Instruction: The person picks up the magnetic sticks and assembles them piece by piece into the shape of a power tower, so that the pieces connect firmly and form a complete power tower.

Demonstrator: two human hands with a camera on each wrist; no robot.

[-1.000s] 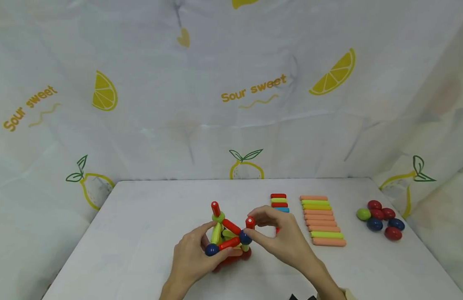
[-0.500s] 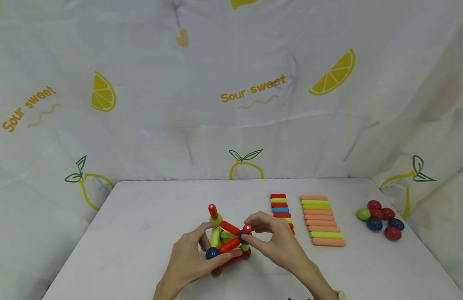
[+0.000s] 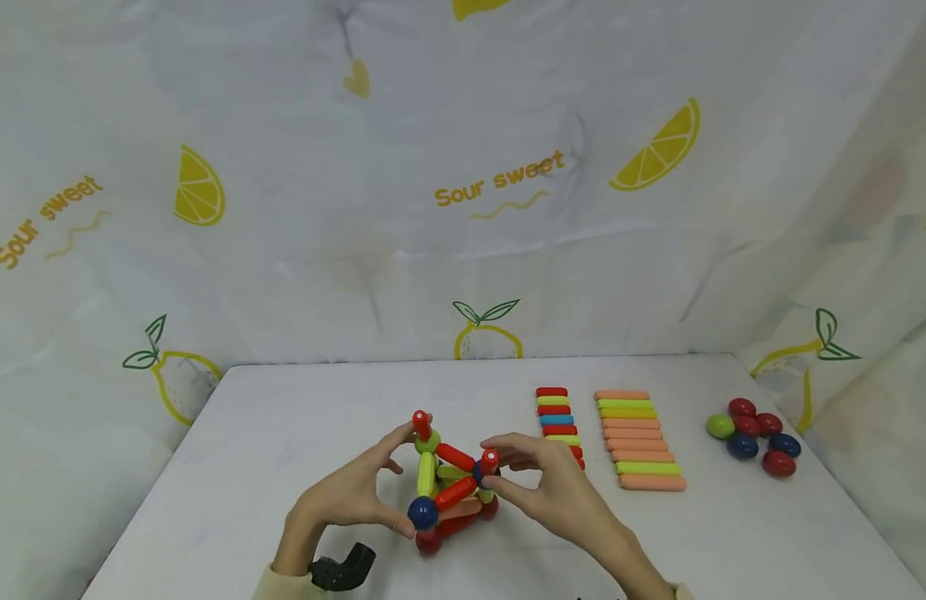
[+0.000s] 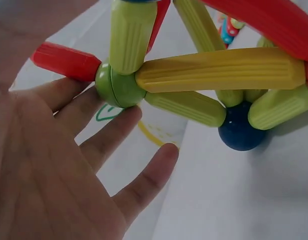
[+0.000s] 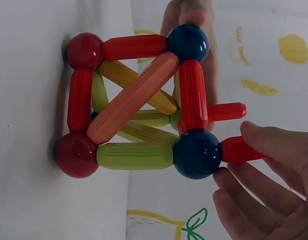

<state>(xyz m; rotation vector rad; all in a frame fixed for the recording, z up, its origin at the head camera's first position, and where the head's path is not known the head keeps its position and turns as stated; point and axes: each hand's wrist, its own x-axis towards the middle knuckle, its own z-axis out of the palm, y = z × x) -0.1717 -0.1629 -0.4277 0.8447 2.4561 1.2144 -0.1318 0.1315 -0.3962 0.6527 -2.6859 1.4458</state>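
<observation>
I have the right hand [image 3: 545, 479] at the right upper corner of the ball-and-stick frame [image 3: 452, 472], thumb and forefinger pinching the short red stick [image 5: 236, 150], which stands upright on a dark blue ball [image 5: 197, 155]. As I judge it, everything turns on that stick's upright axis over the ball, with the right hand clearly the nearer one. The left hand [image 3: 350, 493] is spread along the left side, thumb by the near blue ball [image 3: 422, 512], fingers at the far green ball [image 3: 427, 442], where a second red stick [image 4: 66, 61] also points up; how firmly they press, I cannot tell. The frame sits between both hands, near on the worktop [image 3: 305, 433]. Farther right I see a row of short sticks [image 3: 557, 420], then long sticks [image 3: 633, 434], then loose balls [image 3: 746, 426].
</observation>
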